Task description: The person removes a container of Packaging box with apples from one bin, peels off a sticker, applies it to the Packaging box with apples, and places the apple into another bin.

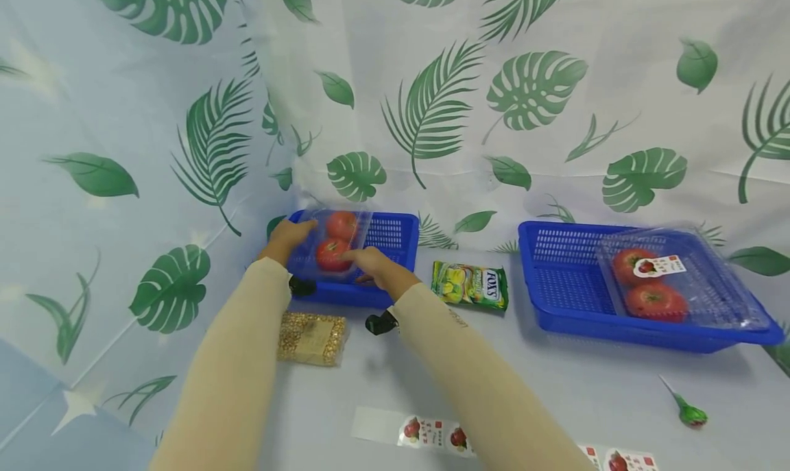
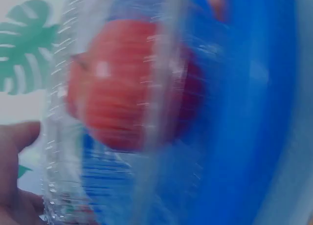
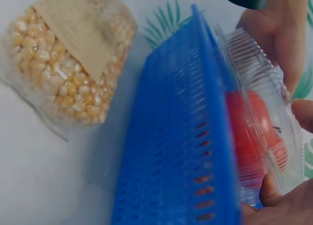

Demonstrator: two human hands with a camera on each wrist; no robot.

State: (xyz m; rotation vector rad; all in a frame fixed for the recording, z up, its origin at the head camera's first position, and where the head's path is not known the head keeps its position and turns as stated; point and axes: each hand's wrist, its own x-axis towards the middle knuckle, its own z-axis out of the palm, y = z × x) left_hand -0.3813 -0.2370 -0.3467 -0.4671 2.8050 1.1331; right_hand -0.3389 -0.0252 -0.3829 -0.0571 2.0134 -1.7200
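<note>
A clear plastic clamshell box with two tomatoes in it sits tilted in the left blue basket. My left hand holds the box's left side. From the other side, my right hand grips its near right edge, thumb on the plastic. In the right wrist view, the ribbed lid lies over a tomato, and both hands meet the box's edge. The left wrist view is blurred; a tomato shows through the plastic there.
A bag of corn kernels lies in front of the left basket, a green FOX'S candy bag to its right. The right blue basket holds another tomato box bearing a label. Sticker strips and a green flower lie nearer.
</note>
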